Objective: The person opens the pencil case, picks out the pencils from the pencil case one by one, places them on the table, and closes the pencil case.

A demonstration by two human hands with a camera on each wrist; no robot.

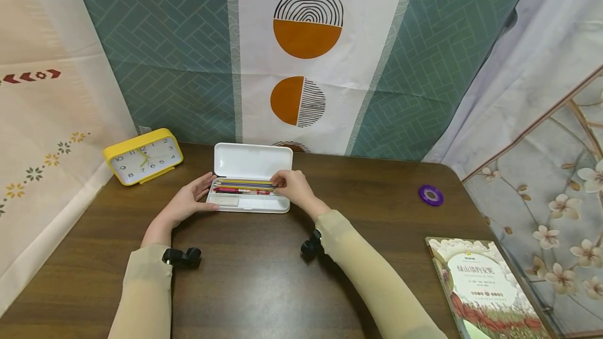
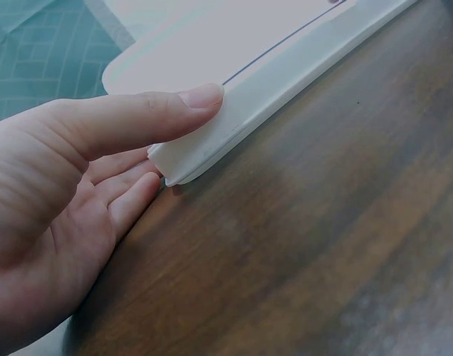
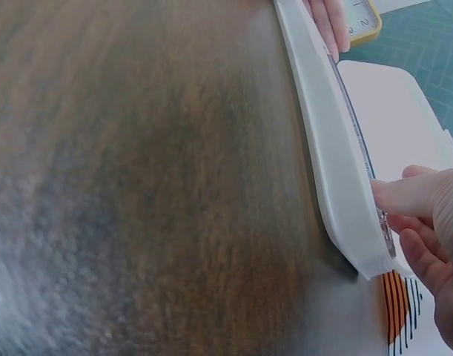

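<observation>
One white case (image 1: 264, 203) your left hand (image 1: 186, 203) grips; your right hand (image 1: 296, 188) meets pencils (image 1: 242, 184) (pinched? can't tell); a book (image 1: 487, 281) reads "绿山墙的安妮".

I see the left hand (image 1: 188, 202) at the left end of the pencil case (image 1: 264, 203), thumb stretched over its near corner. The right hand (image 1: 294, 189) reaches over its right end, fingers bent.
</observation>
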